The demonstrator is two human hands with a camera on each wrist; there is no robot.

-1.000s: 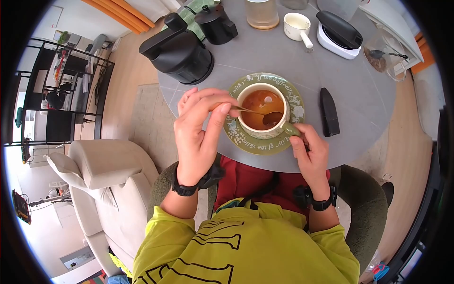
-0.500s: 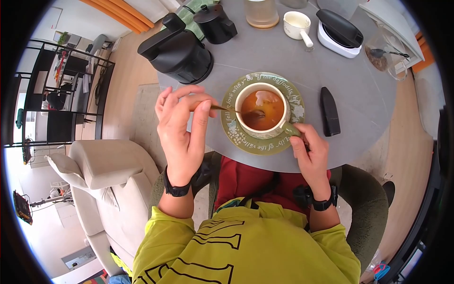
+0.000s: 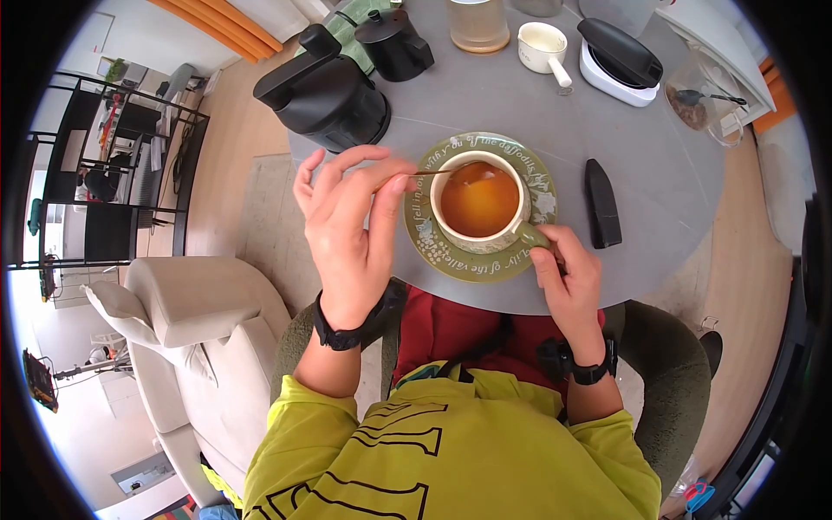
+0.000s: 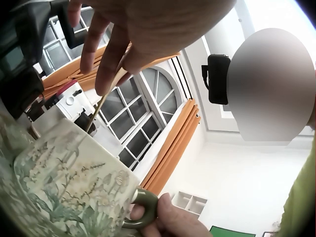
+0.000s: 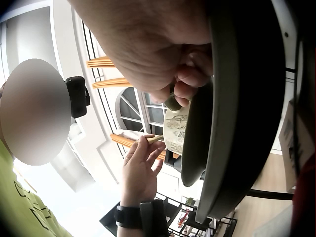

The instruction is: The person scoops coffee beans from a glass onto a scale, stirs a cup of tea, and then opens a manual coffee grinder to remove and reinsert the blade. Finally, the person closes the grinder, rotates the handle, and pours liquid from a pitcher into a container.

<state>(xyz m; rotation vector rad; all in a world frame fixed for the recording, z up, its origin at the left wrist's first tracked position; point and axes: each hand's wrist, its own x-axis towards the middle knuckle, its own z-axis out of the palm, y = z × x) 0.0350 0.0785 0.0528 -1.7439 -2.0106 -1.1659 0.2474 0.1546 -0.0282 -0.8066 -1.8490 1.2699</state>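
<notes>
A patterned cup (image 3: 485, 245) with a green handle stands on a green lettered saucer (image 3: 474, 270), holding a reddish-brown drink (image 3: 478, 208). My left hand (image 3: 351, 225), left of the cup, pinches a thin gold-coloured spoon (image 3: 433, 172) between thumb and forefinger. The other left fingers are loosely spread. The spoon crosses the cup's far left rim, its bowl hidden; in the left wrist view its handle (image 4: 101, 104) slants down behind the cup wall (image 4: 74, 182). My right hand (image 3: 572, 282) grips the cup handle (image 4: 145, 208) on the near right side.
Right of the saucer lies a long black object (image 3: 603, 206). At the back left stand a black kettle (image 3: 334, 108) and a black moka pot (image 3: 394, 48). Farther back are a glass jar (image 3: 479, 26), a small white handled pot (image 3: 543, 48), and a white scale (image 3: 617, 85) bearing a black object.
My left hand swung left, then came back partly right. The spoon moved from across the cup to the left side, then to the far left rim. The right hand stayed on the handle.
</notes>
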